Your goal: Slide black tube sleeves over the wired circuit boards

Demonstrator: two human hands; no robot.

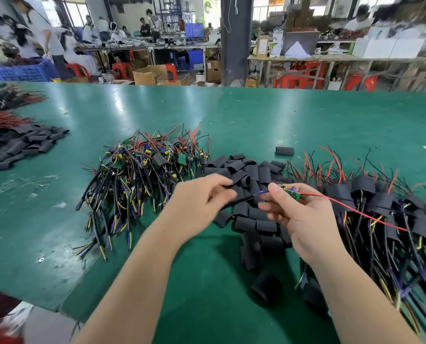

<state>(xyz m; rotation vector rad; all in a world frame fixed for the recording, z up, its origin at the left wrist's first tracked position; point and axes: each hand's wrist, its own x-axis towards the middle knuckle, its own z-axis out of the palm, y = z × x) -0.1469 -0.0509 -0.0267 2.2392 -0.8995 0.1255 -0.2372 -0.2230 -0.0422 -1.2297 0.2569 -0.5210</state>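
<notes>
Over the mid heap on the table (306,115), just 1 board (292,194) is in hand: small, green, bare. The right grip (303,219) is clamped on it, pinched btwn thumb and fingers. The board's long axis runs L–R, tipped a bit down to the right. Its black cable (239,202) end points left twd the left grip (199,202). A red wire (356,209) leaves the other end and runs right, over the sleeved heap. Left grip: fingers curled at the cable but blurred, so can't tell if they're clamped on it or just off it.

Counts: 2 hands, 1 board held, 1 red wire off it, and 3 heaps in a row.
- **Left:** bare boards (142,175) w/ wires, tangled, too many to count. Cables mostly point twd the near edge.
- **Mid:** loose sleeves (246,214), black, short, flattened, dozens, lying every which way.
- **Right:** sleeved boards (380,207), red and black wire ends sticking up and away.

1 lone sleeve (284,151) lies apart behind the mid heap, long axis L–R. A 4th pile (21,145), also sleeves, sits far left w/ red wires behind it.
</notes>
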